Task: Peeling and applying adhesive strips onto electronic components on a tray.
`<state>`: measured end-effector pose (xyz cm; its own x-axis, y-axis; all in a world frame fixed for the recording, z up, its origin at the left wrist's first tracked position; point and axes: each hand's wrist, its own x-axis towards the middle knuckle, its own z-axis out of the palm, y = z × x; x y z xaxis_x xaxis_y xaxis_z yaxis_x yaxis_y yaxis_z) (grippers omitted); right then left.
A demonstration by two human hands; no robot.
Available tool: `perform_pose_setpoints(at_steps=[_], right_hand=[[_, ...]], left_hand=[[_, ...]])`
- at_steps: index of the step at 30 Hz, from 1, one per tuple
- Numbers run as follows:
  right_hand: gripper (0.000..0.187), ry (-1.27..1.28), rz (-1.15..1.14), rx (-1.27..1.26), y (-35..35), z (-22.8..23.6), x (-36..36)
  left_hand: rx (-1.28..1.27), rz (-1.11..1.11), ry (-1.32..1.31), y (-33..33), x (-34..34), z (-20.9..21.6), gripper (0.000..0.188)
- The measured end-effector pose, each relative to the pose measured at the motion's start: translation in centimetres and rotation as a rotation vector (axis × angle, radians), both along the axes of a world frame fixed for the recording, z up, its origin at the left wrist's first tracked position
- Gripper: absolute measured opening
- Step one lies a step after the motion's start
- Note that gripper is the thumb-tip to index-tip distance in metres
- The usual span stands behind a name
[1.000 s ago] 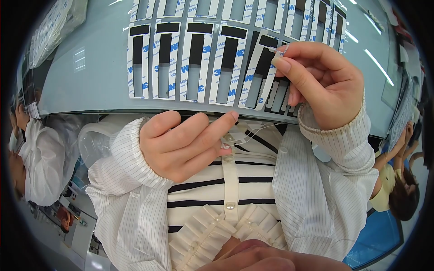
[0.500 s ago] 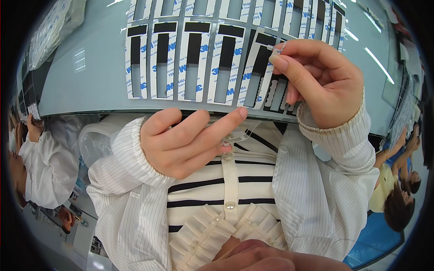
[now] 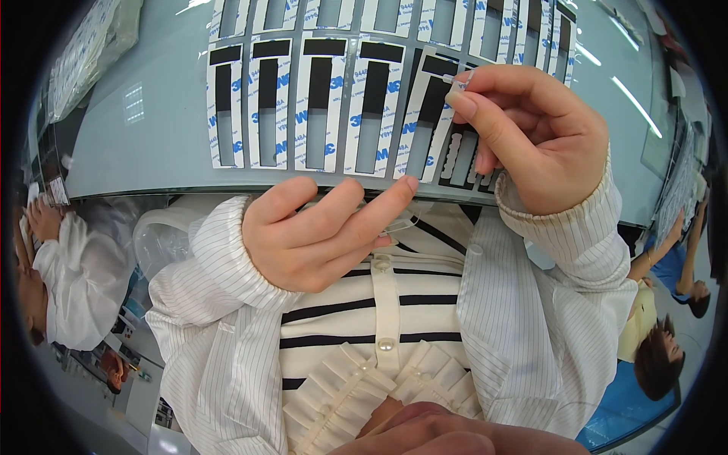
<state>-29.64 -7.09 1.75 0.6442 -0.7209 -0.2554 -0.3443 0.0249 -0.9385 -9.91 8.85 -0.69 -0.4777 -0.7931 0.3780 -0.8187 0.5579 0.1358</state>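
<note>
My right hand (image 3: 531,136) is closed in a pinch, thumb against forefinger, on a small thin whitish strip (image 3: 461,79). It is over the upper right of a slanted adhesive-backed frame (image 3: 406,144), white with blue print and a black T-shaped area. My left hand (image 3: 322,231) has its fingers apart, the forefinger stretched toward that frame's lower edge at the table edge; whether it touches cannot be told. A clear plastic piece (image 3: 402,224) shows beside its thumb, partly hidden. Black slotted parts (image 3: 459,155) lie partly under my right hand.
Several similar frames (image 3: 309,114) stand in rows on the grey-blue table (image 3: 144,144). Plastic-wrapped sheets (image 3: 98,57) lie at the far left. A clear tub (image 3: 163,231) is below the table edge. Other people are at both sides, including a person in a white sleeve (image 3: 83,277).
The frames have shifted slightly left in the picture. My left forefinger stays near the slanted frame's lower edge, and my right hand keeps its pinch with little movement.
</note>
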Motion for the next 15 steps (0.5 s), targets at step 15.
perform_pose_setpoints(at_steps=[15], right_hand=[[0.016,0.008,0.046,-0.137,0.4,-1.6,2.3]], left_hand=[[0.033,-0.021,-0.013,-0.2,1.9,-1.6,0.023]])
